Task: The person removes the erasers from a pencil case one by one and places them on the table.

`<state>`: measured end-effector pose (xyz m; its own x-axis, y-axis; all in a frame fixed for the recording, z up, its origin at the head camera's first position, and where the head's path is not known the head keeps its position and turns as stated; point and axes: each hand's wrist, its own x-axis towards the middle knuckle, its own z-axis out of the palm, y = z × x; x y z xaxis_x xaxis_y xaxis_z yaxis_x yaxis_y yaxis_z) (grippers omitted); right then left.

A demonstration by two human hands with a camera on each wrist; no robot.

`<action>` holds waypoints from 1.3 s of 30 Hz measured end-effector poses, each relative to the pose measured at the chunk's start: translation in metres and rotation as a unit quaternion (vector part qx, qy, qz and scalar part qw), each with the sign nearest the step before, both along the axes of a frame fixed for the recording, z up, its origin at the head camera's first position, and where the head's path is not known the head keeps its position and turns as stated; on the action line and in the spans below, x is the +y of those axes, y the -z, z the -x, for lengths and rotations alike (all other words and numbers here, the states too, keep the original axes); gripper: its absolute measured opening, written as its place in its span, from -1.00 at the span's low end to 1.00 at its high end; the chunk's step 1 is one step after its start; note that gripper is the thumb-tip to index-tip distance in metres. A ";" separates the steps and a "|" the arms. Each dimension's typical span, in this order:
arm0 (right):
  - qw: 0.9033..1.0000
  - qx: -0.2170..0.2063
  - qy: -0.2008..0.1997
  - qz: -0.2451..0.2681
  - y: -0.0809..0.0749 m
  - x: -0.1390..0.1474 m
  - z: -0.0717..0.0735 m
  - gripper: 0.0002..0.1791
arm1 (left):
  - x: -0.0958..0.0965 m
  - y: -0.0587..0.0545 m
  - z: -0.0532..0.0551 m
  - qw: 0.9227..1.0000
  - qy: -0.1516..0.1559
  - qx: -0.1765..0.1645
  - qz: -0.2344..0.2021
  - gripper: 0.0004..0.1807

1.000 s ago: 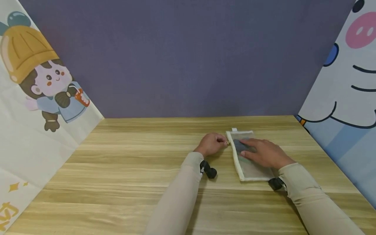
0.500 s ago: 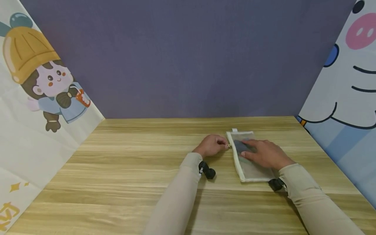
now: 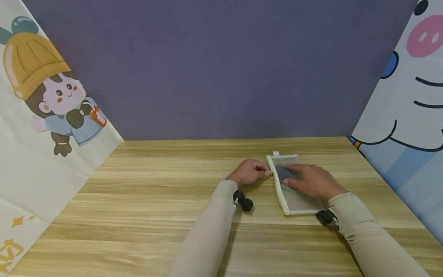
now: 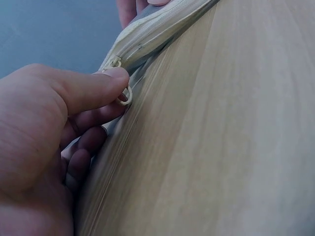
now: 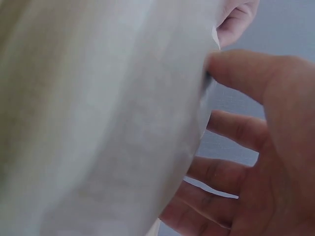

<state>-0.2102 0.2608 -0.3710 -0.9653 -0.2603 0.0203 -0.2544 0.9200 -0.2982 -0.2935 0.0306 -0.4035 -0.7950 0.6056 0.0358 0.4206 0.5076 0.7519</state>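
Observation:
A flat, see-through zip pouch (image 3: 300,202) with cream edging lies right of the middle of the table in the head view. Something dark and flat (image 3: 283,172) shows through its upper part, partly covered by fingers; its kind is unclear. At the pouch's left edge, my left hand (image 3: 249,172) pinches the metal zipper pull (image 4: 127,96) between thumb and forefinger. The zip's teeth (image 4: 135,46) run along the cream edge in the left wrist view. My right hand (image 3: 313,181) rests on top of the pouch with fingers spread, touching its surface.
The pouch lies on a wood-grain table (image 3: 145,207). A dark blue-grey panel (image 3: 221,69) stands along the table's back edge. Printed cartoon sheets flank it: a white left sheet (image 3: 20,161) and a blue-and-white right sheet (image 3: 412,165).
My left hand has shifted slightly toward the front along the pouch's edge, with the zipper pull in its pinch. The right hand and the pouch stay nearly still.

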 end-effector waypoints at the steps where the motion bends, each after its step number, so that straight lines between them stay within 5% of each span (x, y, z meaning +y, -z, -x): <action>1: 1.000 -0.002 0.001 0.001 0.000 0.000 0.000 -0.22 | 0.000 0.000 0.000 1.000 0.001 -0.001 -0.001 -0.91; 18: 1.000 -0.002 0.018 -0.007 -0.001 -0.003 0.000 -0.23 | 0.000 0.000 -0.001 0.999 0.030 -0.026 -0.011 -0.90; 20: 1.000 -0.002 0.018 -0.005 0.000 -0.003 0.000 -0.21 | 0.001 0.000 -0.002 1.000 0.031 -0.004 -0.003 -0.90; 23: 1.000 0.006 0.016 -0.003 0.001 -0.003 0.001 -0.21 | 0.003 -0.004 -0.006 0.995 0.031 0.079 0.045 -0.91; 27: 1.000 0.018 0.018 -0.005 0.000 -0.002 0.002 -0.22 | 0.009 -0.013 -0.014 0.974 0.011 0.183 0.133 -0.90; 31: 1.000 0.016 0.020 -0.004 0.001 -0.002 0.002 -0.22 | 0.014 -0.017 -0.021 0.965 -0.008 0.194 0.178 -0.90; 39: 1.000 0.019 0.017 -0.004 0.001 -0.006 0.000 -0.25 | 0.013 -0.020 -0.027 0.966 -0.004 0.193 0.174 -0.92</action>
